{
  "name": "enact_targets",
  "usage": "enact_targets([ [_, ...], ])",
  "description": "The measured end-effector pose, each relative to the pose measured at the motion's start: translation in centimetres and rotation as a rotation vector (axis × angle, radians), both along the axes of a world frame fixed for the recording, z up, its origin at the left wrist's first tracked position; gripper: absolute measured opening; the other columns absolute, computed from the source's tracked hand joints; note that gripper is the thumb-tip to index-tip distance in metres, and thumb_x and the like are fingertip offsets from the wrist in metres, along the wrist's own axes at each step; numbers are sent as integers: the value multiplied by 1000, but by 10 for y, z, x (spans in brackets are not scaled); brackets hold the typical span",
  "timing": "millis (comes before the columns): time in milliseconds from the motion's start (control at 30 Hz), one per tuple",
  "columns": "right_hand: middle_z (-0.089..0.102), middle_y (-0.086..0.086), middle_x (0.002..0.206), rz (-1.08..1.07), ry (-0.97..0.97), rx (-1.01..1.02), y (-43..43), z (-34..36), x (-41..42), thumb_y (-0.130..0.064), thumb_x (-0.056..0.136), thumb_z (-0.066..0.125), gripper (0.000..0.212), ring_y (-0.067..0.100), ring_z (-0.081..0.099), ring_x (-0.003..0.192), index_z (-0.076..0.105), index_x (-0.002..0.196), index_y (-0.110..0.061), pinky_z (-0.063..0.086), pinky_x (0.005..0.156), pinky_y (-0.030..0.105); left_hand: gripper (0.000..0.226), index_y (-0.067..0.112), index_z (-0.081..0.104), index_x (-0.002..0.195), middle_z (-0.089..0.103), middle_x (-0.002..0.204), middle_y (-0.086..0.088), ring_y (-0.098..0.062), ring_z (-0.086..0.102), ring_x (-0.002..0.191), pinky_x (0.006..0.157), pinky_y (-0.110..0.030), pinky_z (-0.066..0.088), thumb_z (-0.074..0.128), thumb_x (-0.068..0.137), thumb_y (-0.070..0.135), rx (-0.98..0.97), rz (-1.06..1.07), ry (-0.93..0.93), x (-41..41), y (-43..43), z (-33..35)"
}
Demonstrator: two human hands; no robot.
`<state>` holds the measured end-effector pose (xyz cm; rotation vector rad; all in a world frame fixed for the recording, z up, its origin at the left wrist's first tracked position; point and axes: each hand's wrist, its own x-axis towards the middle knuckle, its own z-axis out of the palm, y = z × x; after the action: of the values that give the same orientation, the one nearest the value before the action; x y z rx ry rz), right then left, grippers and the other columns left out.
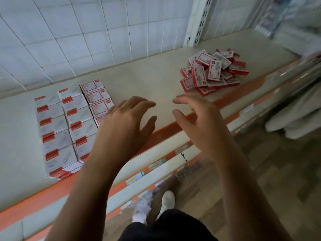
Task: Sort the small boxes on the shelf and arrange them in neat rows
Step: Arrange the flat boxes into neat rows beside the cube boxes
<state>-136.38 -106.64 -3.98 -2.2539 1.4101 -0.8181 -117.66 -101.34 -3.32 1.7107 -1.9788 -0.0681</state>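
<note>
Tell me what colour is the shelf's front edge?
Orange. The shelf edge shows best in the head view.

Head-worn wide-angle view, taken from above and just in front of the shelf [147,80], facing forward and steeply down. Close range: the left hand [126,122] and right hand [199,122] sit near centre, reaching in from 6 o'clock. The rows of boxes [67,126] lie at 9 o'clock, the loose pile of boxes [212,70] at 2 o'clock, a white shoe [167,200] at 6 o'clock.

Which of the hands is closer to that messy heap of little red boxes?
Right. The right hand hovers just left of the heap; the left hand is farther left, by the neat rows.
</note>
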Motion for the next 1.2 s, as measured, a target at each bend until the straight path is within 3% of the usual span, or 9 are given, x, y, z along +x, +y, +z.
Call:
enact_targets([
  [167, 63, -6, 129, -86, -48, -15, 6, -7, -24, -30, 94, 63, 31, 3, 56, 117, 64, 123, -19, 44, 96, 16, 32, 19, 64, 119, 65, 118, -2, -23, 65, 99, 82, -42, 55, 60, 90, 31, 11, -51, 30, -26, -13, -2],
  [367, 64, -3, 128, -113, -98, -57, -29, -8, -61, -25, 93, 65, 31, 8, 55, 121, 64, 123, -15, 43, 101, 20, 35, 20, 62, 123, 64, 121, 1, -22, 65, 99, 77, -35, 51, 62, 90, 32, 1, -38, 29, -59, -50, -2],
  [700, 61, -2, 127, 20, -46, -60, -129, -7, -130, -28, 89, 61, 38, 4, 54, 119, 59, 125, -15, 39, 92, 1, 63, 15, 48, 138, 52, 136, -5, -26, 57, 115, 94, -44, 50, 69, 83, 36, 19, 20, -55, -120, -142, -12],
  [767, 60, -1, 128, 53, -37, -66, -148, -8, -138, -31, 88, 59, 40, 7, 55, 120, 58, 125, -15, 45, 94, 9, 71, 14, 43, 141, 48, 141, -6, -27, 53, 121, 97, -46, 48, 71, 80, 37, 35, 32, -67, -128, -158, -17],
  [867, 55, 1, 134, 104, -28, -78, -169, -10, -141, -34, 86, 59, 46, 13, 52, 126, 56, 128, -15, 53, 97, 31, 76, 13, 40, 144, 41, 148, -8, -28, 46, 129, 102, -44, 42, 73, 80, 36, 60, 61, -78, -136, -173, -23],
  [1000, 41, 0, 149, 146, 57, -83, -187, -14, -138, -36, 83, 67, 60, 19, 37, 139, 50, 138, -19, 46, 106, 42, 73, 12, 42, 144, 38, 152, -7, -26, 41, 136, 105, -41, 39, 74, 81, 28, 70, 64, -79, -140, -185, -30],
  [1200, 35, 5, 155, 190, 154, -75, -204, -24, -126, -36, 81, 72, 73, 23, 26, 145, 45, 144, -13, 23, 110, 29, 67, 12, 51, 137, 51, 141, -6, -25, 52, 124, 100, -43, 47, 76, 78, 28, 57, 75, -27, -133, -189, -32],
])
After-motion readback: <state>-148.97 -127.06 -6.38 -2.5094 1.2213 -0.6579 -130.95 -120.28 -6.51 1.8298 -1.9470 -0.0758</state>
